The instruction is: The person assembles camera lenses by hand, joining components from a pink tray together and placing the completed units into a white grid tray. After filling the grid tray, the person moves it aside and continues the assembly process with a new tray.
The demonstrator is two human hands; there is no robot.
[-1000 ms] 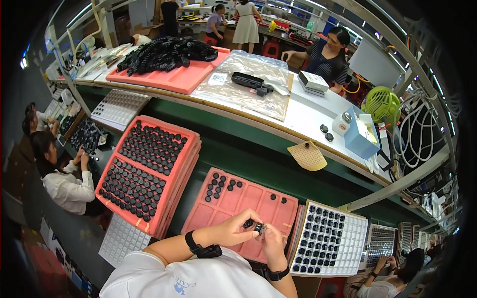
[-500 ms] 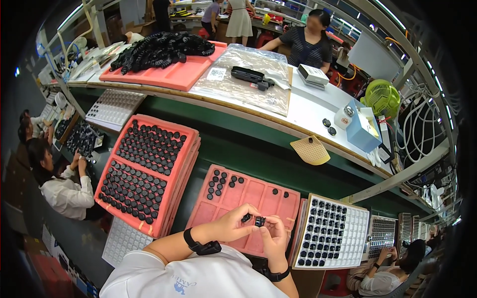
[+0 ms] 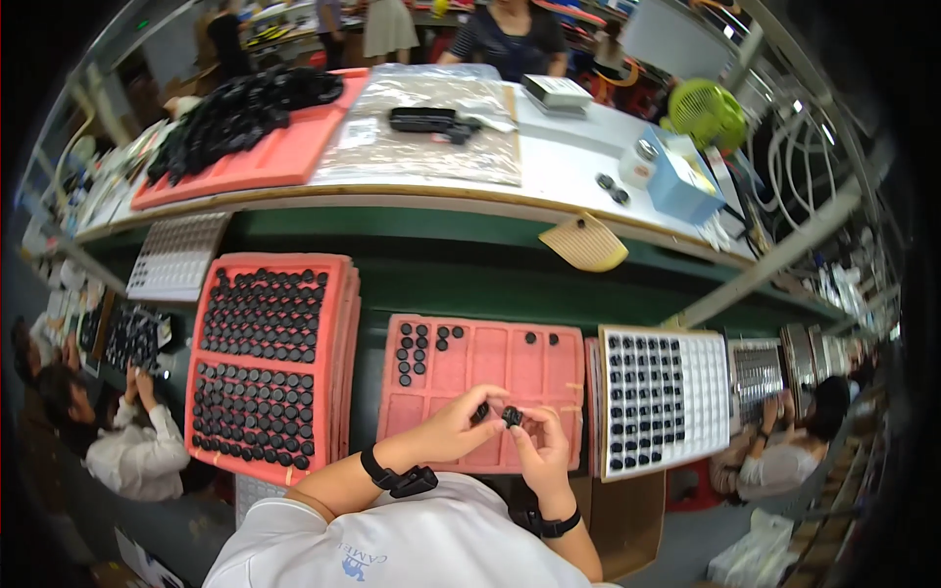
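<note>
Over the pink compartment tray (image 3: 446,380), my two hands are close together. My right hand (image 3: 545,449) pinches a small round black part (image 3: 512,416) between thumb and fingers. My left hand (image 3: 457,427) is closed with a second black part (image 3: 480,412) tucked in its curled fingers; its fingertips reach close to the first part, and whether they touch it is unclear. Several black round parts (image 3: 420,343) stand in the tray's far left compartments, and two more (image 3: 554,340) are at its far right.
To the left rises a stack of pink trays (image 3: 338,392), the top one filled with black round parts. A white grid tray (image 3: 701,392) on the right holds rows of black parts. Beyond is a raised shelf (image 3: 559,157) with a green fan (image 3: 704,115). Co-workers sit on both sides.
The whole view has shifted, so the shelf and trays appear moved. My right hand has drawn slightly away from my left, and the black part in it shows a different side.
</note>
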